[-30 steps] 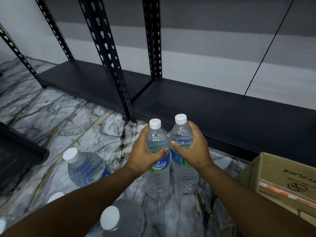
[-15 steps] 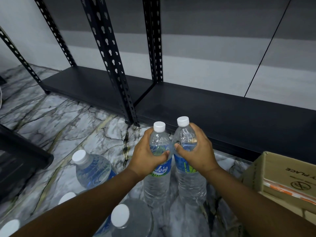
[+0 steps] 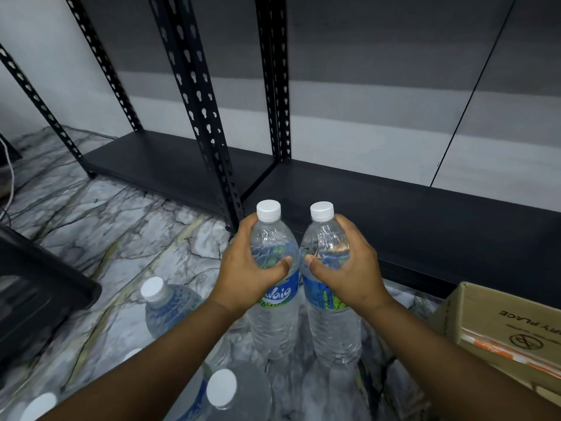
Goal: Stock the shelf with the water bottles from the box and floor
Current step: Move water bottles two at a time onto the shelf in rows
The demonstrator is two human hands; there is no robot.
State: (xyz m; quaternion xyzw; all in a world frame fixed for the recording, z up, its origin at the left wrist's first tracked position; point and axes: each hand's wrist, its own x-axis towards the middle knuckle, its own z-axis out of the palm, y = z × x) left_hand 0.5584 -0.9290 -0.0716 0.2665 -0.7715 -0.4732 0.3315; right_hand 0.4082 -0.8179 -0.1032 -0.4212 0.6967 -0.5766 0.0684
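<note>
Where shelf (image 3: 425, 220) edge nears, two gripped bottles (image 3: 274, 314).

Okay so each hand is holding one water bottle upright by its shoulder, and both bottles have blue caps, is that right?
Not quite. The head view shows the left hand and right hand each gripping an upright water bottle, but both caps are white, not blue.

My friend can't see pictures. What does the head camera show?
Two bare hands, left hand and right hand, each grip a clear plastic water bottle with a white cap, left bottle and right bottle, before a bare black metal shelf.
</note>
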